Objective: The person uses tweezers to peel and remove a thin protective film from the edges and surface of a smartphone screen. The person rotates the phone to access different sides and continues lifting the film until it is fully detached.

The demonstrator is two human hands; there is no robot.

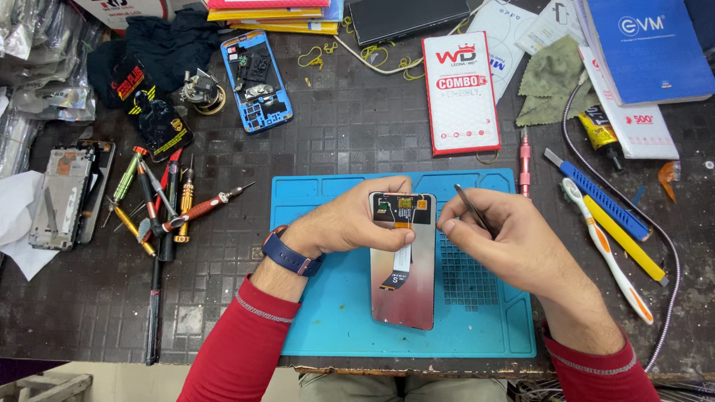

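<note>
- The phone screen panel [403,260] lies back-up on the blue mat [335,313] at the worktop's near edge, its flex cable showing.
- The left hand [350,221] pinches the panel's top edge, fingers closed on it.
- The right hand [495,234] grips thin tweezers [471,207] just beside the panel.
- Screwdrivers [160,205] lie well apart to the left.

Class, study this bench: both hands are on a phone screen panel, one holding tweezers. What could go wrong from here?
1. The tweezers in the right hand could nick the flex ribbon on the screen panel.
2. The left hand grips only the top edge; the panel might slip on the blue mat.
</note>
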